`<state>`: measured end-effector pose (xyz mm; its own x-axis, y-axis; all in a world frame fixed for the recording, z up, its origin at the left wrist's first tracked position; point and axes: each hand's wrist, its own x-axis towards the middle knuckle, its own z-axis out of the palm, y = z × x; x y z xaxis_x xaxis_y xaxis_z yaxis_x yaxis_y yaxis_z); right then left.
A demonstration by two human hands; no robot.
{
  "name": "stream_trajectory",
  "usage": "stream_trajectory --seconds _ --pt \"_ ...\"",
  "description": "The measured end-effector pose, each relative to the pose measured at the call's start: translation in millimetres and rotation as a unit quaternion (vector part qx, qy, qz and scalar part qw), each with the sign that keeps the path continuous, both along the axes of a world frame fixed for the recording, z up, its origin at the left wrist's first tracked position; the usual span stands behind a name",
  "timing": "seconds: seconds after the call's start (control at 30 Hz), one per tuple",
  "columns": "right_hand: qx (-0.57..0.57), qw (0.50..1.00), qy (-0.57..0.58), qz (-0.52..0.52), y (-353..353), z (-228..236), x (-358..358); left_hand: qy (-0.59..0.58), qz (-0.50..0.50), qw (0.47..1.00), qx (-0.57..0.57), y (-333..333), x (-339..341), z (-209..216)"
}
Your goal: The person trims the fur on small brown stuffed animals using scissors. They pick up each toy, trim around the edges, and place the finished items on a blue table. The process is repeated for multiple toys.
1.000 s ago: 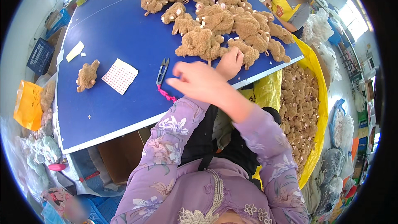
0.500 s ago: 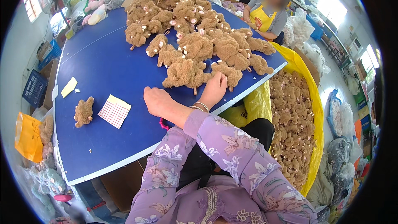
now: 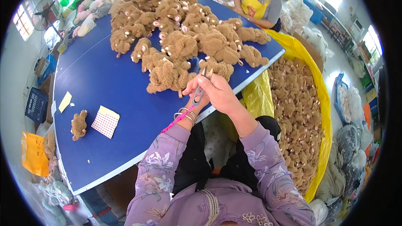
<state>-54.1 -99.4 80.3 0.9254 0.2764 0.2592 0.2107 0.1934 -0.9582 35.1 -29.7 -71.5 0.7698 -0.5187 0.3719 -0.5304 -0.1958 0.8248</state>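
Observation:
Gray thread snips (image 3: 200, 88) with a bright pink cord (image 3: 181, 120) sit in my right hand (image 3: 222, 94), their tips pointing up and away from me. The cord trails across my left wrist, which wears metal bracelets. My left hand (image 3: 192, 91) is right beside and partly behind the snips, its fingers curled; whatever it grips, if anything, is hidden. Just beyond both hands lie a brown plush toy (image 3: 167, 76) and another brown plush toy (image 3: 217, 68), at the near edge of a large heap of plush toys (image 3: 180, 44).
A blue table (image 3: 104, 150) with a pale edge holds a lone plush toy (image 3: 78, 124), a sticker sheet (image 3: 105, 121) and a yellow paper scrap (image 3: 65, 101) at left. At right stands a yellow bag (image 3: 324, 113) full of plush toys. A person in a yellow apron (image 3: 254, 6) sits across.
My arms have uncrossed. My right hand has swung rightward with the snips, meeting my left hand, which has drawn back from the plush toy. The view has shifted slightly.

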Motion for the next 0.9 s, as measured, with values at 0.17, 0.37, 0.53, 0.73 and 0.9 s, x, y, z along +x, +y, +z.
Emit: stream_trajectory --seconds 0.17,0.37,0.53,0.73,0.9 --pt "0.013 0.99 0.002 -0.143 -35.6 -0.2 -17.8 0.012 0.006 0.998 -0.056 -1.6 -36.4 47.4" --pt "0.226 0.953 0.078 -0.188 -134.2 39.5 -24.5 0.228 -0.003 0.961 -0.154 -0.7 -19.0 55.8" --pt "0.033 0.942 0.322 -0.089 -108.6 -26.1 -15.4 0.261 -0.036 0.949 -0.171 -0.6 -16.5 53.4" --pt "-0.017 0.929 0.366 -0.054 -98.1 -53.4 -2.7 0.263 -0.02 0.95 -0.17 -1.9 -21.8 61.8" --pt "-0.035 0.924 0.377 -0.058 -101.7 -54.2 -5.3 0.269 -0.012 0.95 -0.157 -1.9 -18.7 56.6"
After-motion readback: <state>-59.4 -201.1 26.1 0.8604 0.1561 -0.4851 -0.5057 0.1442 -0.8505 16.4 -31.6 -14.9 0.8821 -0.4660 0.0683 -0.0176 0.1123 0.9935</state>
